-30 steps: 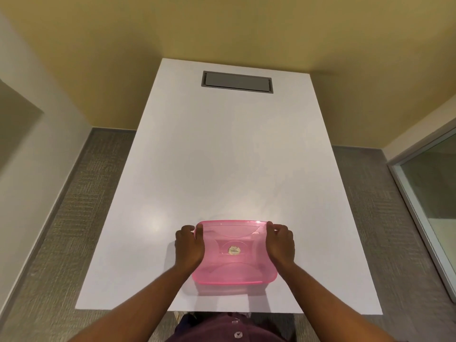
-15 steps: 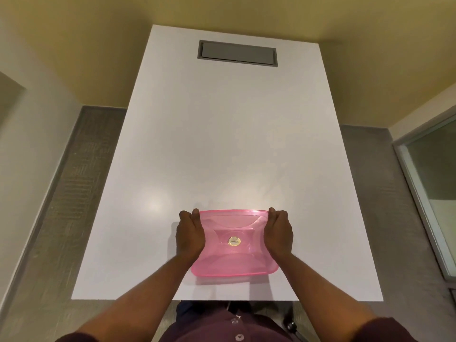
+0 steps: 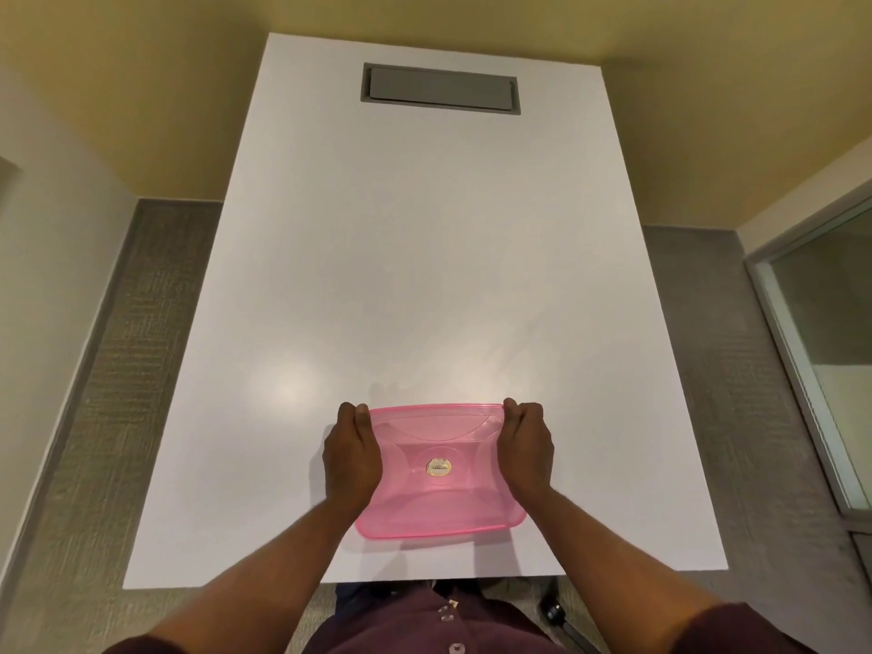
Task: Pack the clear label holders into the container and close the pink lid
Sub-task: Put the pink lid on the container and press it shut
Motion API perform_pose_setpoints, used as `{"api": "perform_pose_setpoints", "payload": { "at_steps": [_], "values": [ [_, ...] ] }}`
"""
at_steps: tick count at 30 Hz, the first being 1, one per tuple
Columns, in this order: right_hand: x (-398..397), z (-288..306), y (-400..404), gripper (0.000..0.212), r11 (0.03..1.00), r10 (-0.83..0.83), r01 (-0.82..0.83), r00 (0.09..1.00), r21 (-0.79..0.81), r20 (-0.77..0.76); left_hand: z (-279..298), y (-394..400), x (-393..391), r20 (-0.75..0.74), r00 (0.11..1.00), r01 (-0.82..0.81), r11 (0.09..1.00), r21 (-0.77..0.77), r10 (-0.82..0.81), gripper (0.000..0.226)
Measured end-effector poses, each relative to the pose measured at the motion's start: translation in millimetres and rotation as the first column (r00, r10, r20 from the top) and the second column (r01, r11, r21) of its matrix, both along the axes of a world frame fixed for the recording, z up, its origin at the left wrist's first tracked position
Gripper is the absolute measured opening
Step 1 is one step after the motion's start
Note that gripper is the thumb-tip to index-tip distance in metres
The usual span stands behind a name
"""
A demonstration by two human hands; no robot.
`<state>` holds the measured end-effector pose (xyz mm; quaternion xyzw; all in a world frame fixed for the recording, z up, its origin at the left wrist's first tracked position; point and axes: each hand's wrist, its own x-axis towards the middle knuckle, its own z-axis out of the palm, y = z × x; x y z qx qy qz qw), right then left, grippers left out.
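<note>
A translucent pink lid (image 3: 439, 469) with a small gold sticker (image 3: 438, 466) at its middle lies on a container near the front edge of the white table (image 3: 424, 257). The container underneath and anything in it are hidden by the lid. My left hand (image 3: 351, 453) grips the lid's left edge, thumb on top. My right hand (image 3: 526, 448) grips its right edge the same way. No clear label holders are visible.
A grey recessed cable hatch (image 3: 441, 89) sits at the table's far end. Grey carpet (image 3: 118, 394) flanks the table on both sides. A glass panel with a pale frame (image 3: 821, 361) stands to the right. A chair caster (image 3: 553, 612) shows below the table's front edge.
The view has tilted slightly; both hands stay on the lid's side edges, shifted a little toward its far corners.
</note>
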<state>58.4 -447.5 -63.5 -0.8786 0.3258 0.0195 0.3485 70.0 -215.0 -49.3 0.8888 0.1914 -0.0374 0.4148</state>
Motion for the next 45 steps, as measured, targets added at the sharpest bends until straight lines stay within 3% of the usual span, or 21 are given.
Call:
{"api": "perform_pose_setpoints", "payload": {
  "at_steps": [5, 15, 21, 25, 36, 45],
  "values": [
    [1, 3, 1, 0.037, 1.0, -0.002, 0.002, 1.0, -0.022, 0.014, 0, -2, 3, 0.0, 1.0, 0.001, 0.999, 0.039, -0.001, 0.033],
    [-3, 14, -10, 0.043, 0.985, -0.068, 0.072, 0.997, 0.159, -0.032, 4, 10, -5, -0.142, 0.99, -0.012, 1.0, -0.016, 0.01, 0.041],
    [-41, 12, -10, 0.058, 0.997, -0.039, 0.052, 0.98, 0.062, -0.198, 2, 14, -46, -0.233, 0.971, -0.06, 0.998, -0.015, 0.055, 0.048],
    [-48, 12, -3, 0.062, 0.998, -0.062, 0.067, 0.972, 0.013, -0.226, 3, 5, -54, -0.288, 0.953, -0.081, 0.996, 0.034, 0.088, 0.055],
    [-49, 11, 7, 0.068, 0.985, -0.096, 0.079, 0.99, -0.156, -0.106, 0, 1, -55, -0.091, 0.994, -0.059, 0.996, 0.071, 0.065, 0.041],
    [-48, 14, 11, 0.065, 0.978, -0.096, 0.073, 0.989, -0.196, -0.109, -5, 4, -56, -0.055, 0.998, -0.027, 0.997, 0.071, 0.031, 0.041]
  ]
}}
